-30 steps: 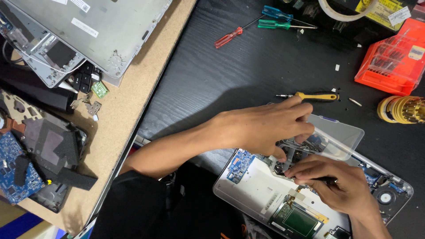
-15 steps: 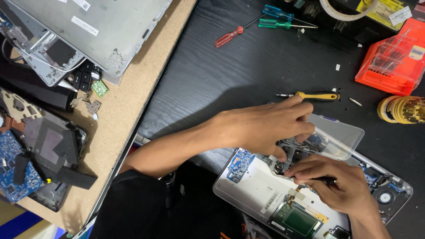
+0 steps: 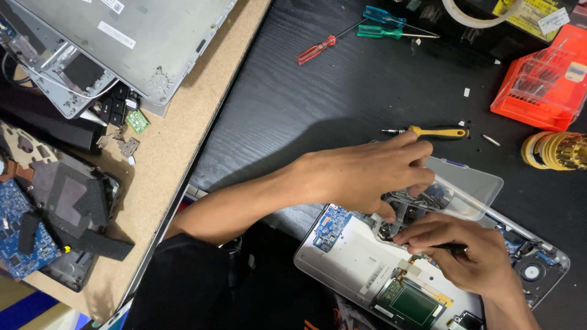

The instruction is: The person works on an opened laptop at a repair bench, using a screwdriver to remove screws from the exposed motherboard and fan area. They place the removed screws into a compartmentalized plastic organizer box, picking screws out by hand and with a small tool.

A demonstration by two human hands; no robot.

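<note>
At the far left of the bench (image 3: 202, 110), on its pale chipboard part, lie a blue circuit board (image 3: 15, 232) and black dismantled laptop parts (image 3: 67, 201). Above them rest silver laptop covers (image 3: 140, 36), with a small green board (image 3: 138, 120) just beside their lower edge.

Further right, on the black wood-grain surface, a red-handled screwdriver (image 3: 317, 50) lies near the top, and blue and green-handled screwdrivers (image 3: 382, 23) lie next to it.

In the middle, the left hand (image 3: 367, 174) reaches across from the left, its fingers curled narrow around a clear plastic piece (image 3: 458, 201) over the inside of an opened silver laptop base (image 3: 354, 269). That base lies at the lower right of the bench, near the person's body, with a blue board (image 3: 330, 223) at its left end and a green module (image 3: 413, 302) near its lower edge. Just above the left hand lies a yellow-handled screwdriver (image 3: 437, 131), apart from the fingers.

The right hand (image 3: 468, 253) sits just below the left one, closed on a thin dark tool (image 3: 452, 247) whose tip points at the metal parts (image 3: 397, 217) under the clear piece. A small fan (image 3: 531, 271) shows at the base's right end.

At the far right stand an orange bit case (image 3: 538, 85) and a yellow roll of tape (image 3: 553, 151).
</note>
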